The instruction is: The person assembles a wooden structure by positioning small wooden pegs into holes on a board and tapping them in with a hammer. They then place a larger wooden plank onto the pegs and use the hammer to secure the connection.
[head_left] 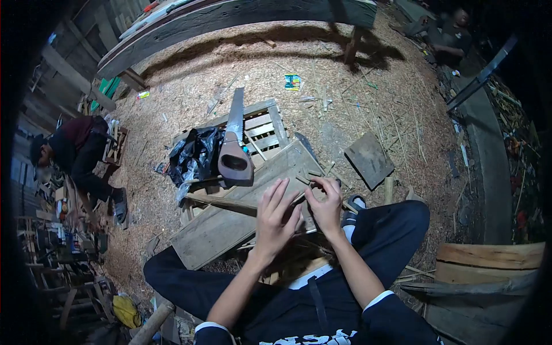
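My left hand (275,214) and my right hand (325,202) meet over a grey wooden board (230,221) that lies across my lap and a slatted crate (261,129). Both pinch a thin wooden stick (300,197) between their fingertips; the left hand's other fingers are spread. Several short sticks (309,174) lie on the board just beyond my fingers. A handsaw (234,150) rests on the crate, its wooden handle toward me, beside a black plastic bag (195,155).
Sawdust and splinters cover the floor. A square board (368,159) lies to the right and planks (489,256) at the near right. A person in a dark red top (80,152) crouches at the left. Another person (451,34) sits at the far right. A long bench (230,20) spans the back.
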Available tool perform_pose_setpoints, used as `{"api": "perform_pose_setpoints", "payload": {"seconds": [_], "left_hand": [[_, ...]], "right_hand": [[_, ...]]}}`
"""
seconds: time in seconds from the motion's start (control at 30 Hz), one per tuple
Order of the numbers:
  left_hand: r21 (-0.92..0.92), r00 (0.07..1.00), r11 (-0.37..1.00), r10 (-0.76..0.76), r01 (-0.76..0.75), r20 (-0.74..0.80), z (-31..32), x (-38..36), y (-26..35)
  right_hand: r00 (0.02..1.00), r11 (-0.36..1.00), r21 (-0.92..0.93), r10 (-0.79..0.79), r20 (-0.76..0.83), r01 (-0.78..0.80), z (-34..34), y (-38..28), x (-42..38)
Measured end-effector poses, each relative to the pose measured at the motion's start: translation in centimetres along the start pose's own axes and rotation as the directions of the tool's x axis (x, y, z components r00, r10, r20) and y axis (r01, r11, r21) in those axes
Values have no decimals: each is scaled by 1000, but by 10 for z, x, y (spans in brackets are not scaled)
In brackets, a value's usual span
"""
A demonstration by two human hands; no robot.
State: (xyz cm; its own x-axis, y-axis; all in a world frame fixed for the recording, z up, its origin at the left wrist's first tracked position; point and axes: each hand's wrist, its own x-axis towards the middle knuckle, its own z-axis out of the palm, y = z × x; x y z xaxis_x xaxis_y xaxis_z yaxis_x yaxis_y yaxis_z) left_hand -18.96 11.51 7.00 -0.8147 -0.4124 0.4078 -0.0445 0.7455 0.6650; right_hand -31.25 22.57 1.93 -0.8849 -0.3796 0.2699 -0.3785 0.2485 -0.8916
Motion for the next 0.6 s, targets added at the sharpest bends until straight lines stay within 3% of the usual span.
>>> {"api": "perform_pose_setpoints", "payload": {"seconds": [0.17, 0.3, 0.47, 0.6], "left_hand": [[157, 999, 987, 22, -27, 30, -71, -4, -36], [226, 1000, 974, -23, 26, -14, -113, -18, -83], [227, 992, 966, -120, 125, -36, -153, -28, -136], [217, 971, 952, -186, 217, -152, -167, -26, -171]], "right_hand": [[984, 977, -118, -178, 19, 179, 3, -16, -6], [940, 919, -208, -313, 133, 335, 8, -41, -20], [897, 887, -215, -347, 275, 409, 36, -80, -30], [823, 881, -124, -364, 437, 456, 85, -113, -20]]}}
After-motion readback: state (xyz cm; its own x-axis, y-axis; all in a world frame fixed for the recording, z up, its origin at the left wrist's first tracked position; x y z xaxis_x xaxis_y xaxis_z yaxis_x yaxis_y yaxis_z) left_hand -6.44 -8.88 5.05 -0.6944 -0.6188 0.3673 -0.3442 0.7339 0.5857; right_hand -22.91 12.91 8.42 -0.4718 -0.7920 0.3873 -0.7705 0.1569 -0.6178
